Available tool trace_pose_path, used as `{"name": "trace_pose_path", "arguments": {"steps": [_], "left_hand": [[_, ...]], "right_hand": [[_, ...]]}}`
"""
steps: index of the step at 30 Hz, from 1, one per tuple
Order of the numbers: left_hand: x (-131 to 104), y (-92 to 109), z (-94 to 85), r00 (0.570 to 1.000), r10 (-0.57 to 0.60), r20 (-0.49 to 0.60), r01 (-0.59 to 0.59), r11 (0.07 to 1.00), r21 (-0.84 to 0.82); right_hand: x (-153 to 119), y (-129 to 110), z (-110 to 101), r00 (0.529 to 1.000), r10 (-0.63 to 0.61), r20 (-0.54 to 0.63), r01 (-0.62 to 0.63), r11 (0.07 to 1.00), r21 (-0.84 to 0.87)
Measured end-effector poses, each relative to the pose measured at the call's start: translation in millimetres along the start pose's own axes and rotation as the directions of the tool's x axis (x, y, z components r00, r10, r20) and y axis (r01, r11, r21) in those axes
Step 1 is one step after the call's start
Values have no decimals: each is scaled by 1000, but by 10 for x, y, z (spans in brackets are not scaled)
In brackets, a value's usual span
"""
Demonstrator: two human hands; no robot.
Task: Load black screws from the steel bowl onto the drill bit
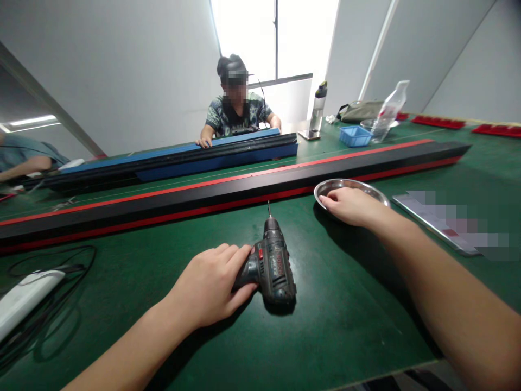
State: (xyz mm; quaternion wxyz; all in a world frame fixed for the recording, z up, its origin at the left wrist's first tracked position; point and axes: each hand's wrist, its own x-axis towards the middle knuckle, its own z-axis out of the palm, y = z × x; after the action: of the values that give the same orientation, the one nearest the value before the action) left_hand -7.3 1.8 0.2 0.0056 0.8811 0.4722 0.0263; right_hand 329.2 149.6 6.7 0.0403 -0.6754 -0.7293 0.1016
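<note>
A dark power drill (277, 266) lies on its side on the green table, its bit pointing away from me. My left hand (217, 279) is wrapped round the drill's handle. To the right, my right hand (345, 203) reaches into a round metal bowl (376, 194); its fingers are pressed together, and what they hold, if anything, is hidden. Behind both hands a long black bar with red edges (228, 191) runs across the table.
Across the table sits a person (236, 108) with a hand on blue and black bars (183, 157). A blue tray (355, 136), bottles (318, 111) and a phone-like slab (435, 225) are at right. A white device (30, 298) and cables lie left; another person's arm (28, 165) shows beyond.
</note>
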Motion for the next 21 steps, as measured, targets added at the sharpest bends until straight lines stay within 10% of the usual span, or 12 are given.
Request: {"name": "trace_pose_path", "arguments": {"steps": [21], "left_hand": [[-3, 0, 2, 1000, 6, -6, -6, 1000, -8]], "right_hand": [[-7, 16, 26, 962, 35, -270, 23, 977, 210]]}}
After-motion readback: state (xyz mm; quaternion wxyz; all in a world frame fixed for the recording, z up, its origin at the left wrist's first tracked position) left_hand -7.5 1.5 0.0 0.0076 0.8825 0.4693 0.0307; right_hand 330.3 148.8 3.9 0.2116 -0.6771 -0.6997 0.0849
